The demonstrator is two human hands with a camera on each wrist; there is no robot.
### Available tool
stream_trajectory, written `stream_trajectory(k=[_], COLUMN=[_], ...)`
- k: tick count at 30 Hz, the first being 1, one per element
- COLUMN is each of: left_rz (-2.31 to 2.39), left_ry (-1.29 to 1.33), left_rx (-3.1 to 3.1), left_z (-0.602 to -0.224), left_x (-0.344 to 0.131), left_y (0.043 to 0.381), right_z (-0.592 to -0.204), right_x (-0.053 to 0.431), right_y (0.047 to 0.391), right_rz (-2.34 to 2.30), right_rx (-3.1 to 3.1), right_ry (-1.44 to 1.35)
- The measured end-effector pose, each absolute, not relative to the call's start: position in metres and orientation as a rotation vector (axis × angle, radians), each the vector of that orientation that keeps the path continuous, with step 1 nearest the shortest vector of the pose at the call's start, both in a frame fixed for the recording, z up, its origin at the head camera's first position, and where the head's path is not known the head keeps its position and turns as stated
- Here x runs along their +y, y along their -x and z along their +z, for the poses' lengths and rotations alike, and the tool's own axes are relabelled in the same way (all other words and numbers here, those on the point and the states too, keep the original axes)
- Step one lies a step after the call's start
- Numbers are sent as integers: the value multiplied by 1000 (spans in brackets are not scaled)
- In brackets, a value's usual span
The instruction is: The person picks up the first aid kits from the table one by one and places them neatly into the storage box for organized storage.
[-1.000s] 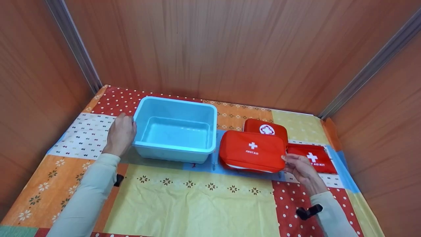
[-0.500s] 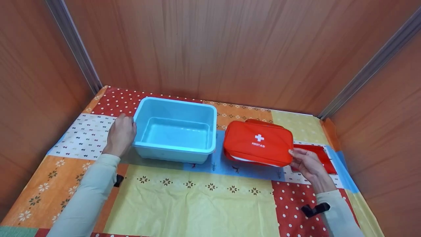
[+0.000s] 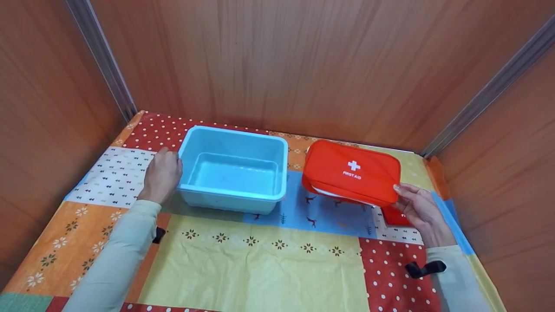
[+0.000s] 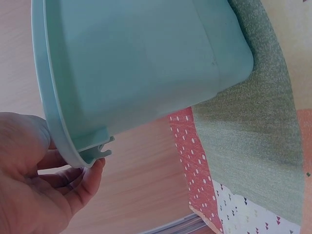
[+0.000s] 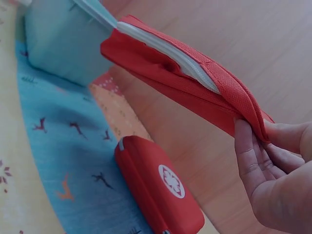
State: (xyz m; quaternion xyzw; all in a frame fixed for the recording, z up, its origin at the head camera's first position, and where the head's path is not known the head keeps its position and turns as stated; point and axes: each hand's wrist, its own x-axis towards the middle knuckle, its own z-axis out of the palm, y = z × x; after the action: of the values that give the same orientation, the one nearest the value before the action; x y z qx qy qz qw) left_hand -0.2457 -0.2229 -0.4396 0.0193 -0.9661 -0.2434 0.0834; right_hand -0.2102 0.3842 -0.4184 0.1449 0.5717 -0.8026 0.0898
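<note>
My left hand (image 3: 162, 177) grips the left rim of a light blue plastic basin (image 3: 234, 204); in the left wrist view its fingers (image 4: 87, 187) curl under the basin's lip. Between thumb and fingers my right hand (image 3: 422, 211) pinches the right end of a red first aid pouch (image 3: 353, 169) with a white cross. The pouch hangs above the table, and its white zipper (image 5: 170, 51) shows in the right wrist view. Beneath it lies a red case (image 5: 161, 187) with a round white emblem, hidden in the head view. A flat red first aid pouch (image 3: 395, 216) lies partly covered near my right hand.
A patchwork tablecloth (image 3: 256, 268) covers the table. Wood-grain panels (image 3: 269, 65) stand behind and at both sides, with metal strips in the corners. An orange item (image 3: 439, 175) sits at the right edge against the panel.
My right hand has lifted the first aid pouch up, back and to the right, off the things beside it. It now covers the case in the head view. My left hand and the basin stay put.
</note>
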Motion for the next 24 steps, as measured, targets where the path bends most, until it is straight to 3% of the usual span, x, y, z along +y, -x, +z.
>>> stream_trajectory(k=[12,24], left_rz=[-639,-651], left_ry=[-40,-31], left_rx=[-2835,-2831], left_z=[-442,-443], left_x=[-220,-222], left_y=[249,247], right_z=[-401,-388], right_x=[368,315], right_y=[221,240], right_rz=[-2520,-2437], right_rx=[1570,1571], right_ry=[-366,-441])
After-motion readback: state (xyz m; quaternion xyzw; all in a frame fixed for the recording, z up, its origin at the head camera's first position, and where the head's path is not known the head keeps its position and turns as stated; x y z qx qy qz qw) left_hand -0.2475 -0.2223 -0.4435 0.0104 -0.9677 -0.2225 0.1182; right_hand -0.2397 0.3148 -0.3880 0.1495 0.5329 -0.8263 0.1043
